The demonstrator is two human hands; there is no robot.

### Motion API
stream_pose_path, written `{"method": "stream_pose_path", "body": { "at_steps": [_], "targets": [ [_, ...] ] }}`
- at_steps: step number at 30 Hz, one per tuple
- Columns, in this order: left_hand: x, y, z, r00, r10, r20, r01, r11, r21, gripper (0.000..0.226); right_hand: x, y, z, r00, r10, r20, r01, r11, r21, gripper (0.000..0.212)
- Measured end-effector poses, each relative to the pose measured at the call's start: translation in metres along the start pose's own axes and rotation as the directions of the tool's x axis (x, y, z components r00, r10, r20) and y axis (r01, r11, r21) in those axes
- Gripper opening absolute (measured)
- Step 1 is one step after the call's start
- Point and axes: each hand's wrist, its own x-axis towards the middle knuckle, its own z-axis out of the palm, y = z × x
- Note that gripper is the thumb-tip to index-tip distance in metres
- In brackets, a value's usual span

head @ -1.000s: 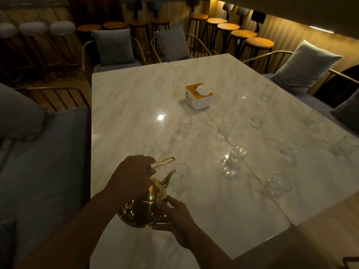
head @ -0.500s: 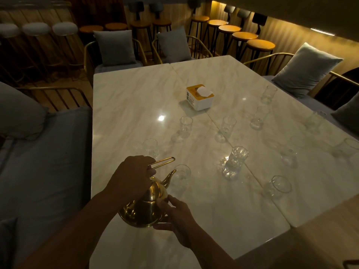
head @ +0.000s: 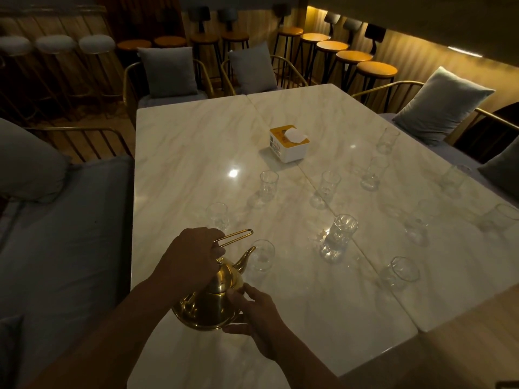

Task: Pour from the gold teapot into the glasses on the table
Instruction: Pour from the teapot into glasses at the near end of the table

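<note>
A gold teapot (head: 209, 304) is held over the near left part of the marble table (head: 196, 141). My left hand (head: 191, 256) is closed around its wire handle from above. My right hand (head: 252, 313) rests its fingers against the pot's body and lid on the right side. The spout points at a clear glass (head: 262, 255) and its tip is at that glass's rim. Several other clear glasses stand across the table, among them one (head: 218, 216) just beyond my left hand, one (head: 268, 185) further back and a cut-pattern one (head: 339, 234) to the right.
A white and yellow tissue box (head: 289, 146) sits mid-table. Cushioned chairs (head: 168, 71) line the far and right sides, a grey bench seat (head: 64, 248) runs along the left. Bar stools (head: 354, 56) stand behind. A wooden surface (head: 449, 346) adjoins the table at near right.
Hands and teapot stay almost where they were. The view has shifted slightly.
</note>
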Motion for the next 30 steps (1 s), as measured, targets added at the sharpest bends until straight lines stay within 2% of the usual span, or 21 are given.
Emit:
{"method": "stream_pose_path", "body": {
  "at_steps": [5,10,13,17,18,21,30],
  "targets": [
    [-0.002,0.002,0.001,1.000,-0.012,-0.013,0.012,1.000,-0.002,0.037,-0.004,-0.003,-0.002,1.000,-0.002,0.004,0.002,1.000,0.007,0.026],
    [-0.006,0.005,0.001,0.999,-0.026,-0.025,0.026,1.000,-0.005,0.037,-0.006,-0.003,-0.005,1.000,-0.008,0.009,0.008,1.000,-0.012,0.019],
    [-0.014,0.003,-0.001,0.998,-0.066,-0.008,0.066,0.998,-0.016,0.036,-0.006,-0.001,-0.005,1.000,-0.026,0.011,0.027,0.999,-0.038,0.025],
    [-0.033,-0.005,-0.002,0.992,-0.124,-0.005,0.124,0.991,-0.051,0.032,-0.008,0.006,-0.004,0.996,-0.085,-0.019,0.083,0.993,-0.086,0.056],
    [-0.039,-0.006,-0.002,0.991,-0.136,-0.014,0.135,0.989,-0.064,0.032,-0.009,0.008,-0.003,0.994,-0.109,-0.017,0.107,0.990,-0.093,0.057],
    [-0.056,-0.009,0.000,0.986,-0.151,-0.069,0.144,0.985,-0.100,0.032,-0.015,0.010,-0.002,0.988,-0.155,-0.007,0.153,0.982,-0.109,0.048],
    [-0.109,-0.018,-0.024,0.979,-0.132,-0.158,0.112,0.985,-0.129,0.031,-0.042,0.023,0.029,0.969,-0.245,0.043,0.248,0.941,-0.232,0.046]
  ]
}}
